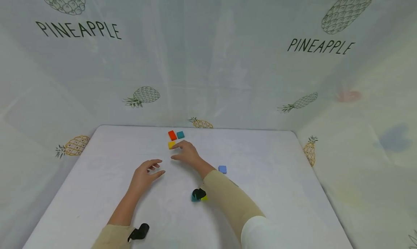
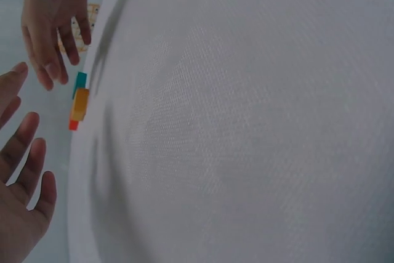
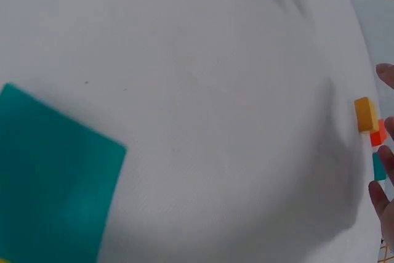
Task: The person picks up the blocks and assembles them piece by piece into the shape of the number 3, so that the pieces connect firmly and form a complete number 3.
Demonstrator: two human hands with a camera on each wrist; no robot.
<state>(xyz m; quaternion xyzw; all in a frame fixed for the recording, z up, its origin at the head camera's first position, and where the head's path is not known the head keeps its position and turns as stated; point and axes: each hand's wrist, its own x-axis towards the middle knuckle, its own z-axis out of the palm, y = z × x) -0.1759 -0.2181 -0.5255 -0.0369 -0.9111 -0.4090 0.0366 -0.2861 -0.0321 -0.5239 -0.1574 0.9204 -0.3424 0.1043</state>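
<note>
Head view: left hand [image 1: 146, 174] empty, fingers loosely bent and parted from the thumb; right hand [image 1: 186, 152] also empty, fingers and thumb spread apart. Yellow block [image 1: 171, 145] sits right at the right index fingertip, which overlaps its edge here; red block [image 1: 172, 135] and far teal block [image 1: 180, 135] lie just beyond those fingers. Blue block [image 1: 222, 169] is off to the right of the right fingers, by the forearm; near teal block [image 1: 195, 198] and lime block [image 1: 204, 198] are behind them, partly under the right wrist camera [image 1: 199, 193]. All lie on the tabletop [image 1: 280, 191], probably stable because they rest on flat faces. Left wrist view: both hands' fingers released; yellow, red and far teal blocks clustered ahead, a gap showing between right fingertips and yellow, so the head-view overlap is likely just viewing angle. Right wrist view: right fingers at the edge, partly cropped, beside that cluster, gripping nothing; near teal block looms well back from them, likely big only because it's close to the lens.
</note>
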